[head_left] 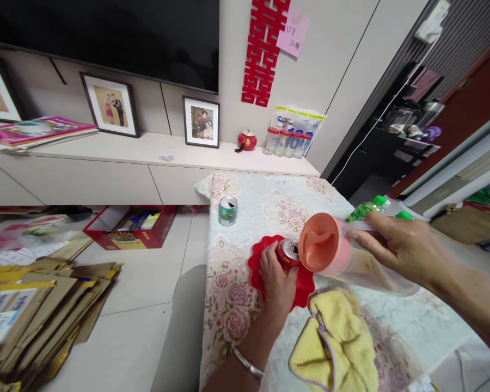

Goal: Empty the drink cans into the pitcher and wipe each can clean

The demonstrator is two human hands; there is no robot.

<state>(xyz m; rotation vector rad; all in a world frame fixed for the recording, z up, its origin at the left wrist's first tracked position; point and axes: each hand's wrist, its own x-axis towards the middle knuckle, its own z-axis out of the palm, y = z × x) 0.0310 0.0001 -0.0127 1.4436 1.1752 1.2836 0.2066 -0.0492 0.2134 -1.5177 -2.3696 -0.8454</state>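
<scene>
Two holds | left hand (276, 279) curled round red can (288, 254) | right hand (404, 245) gripping handle (361, 227) of tilted pitcher (343, 251)

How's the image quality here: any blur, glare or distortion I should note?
In the head view, the light is fairly even; the left hand and red can look fairly clear; the right hand and pitcher look softer, perhaps from motion; the television screen is nearly black; the wall panel leans, possibly lens distortion or head tilt.
</scene>
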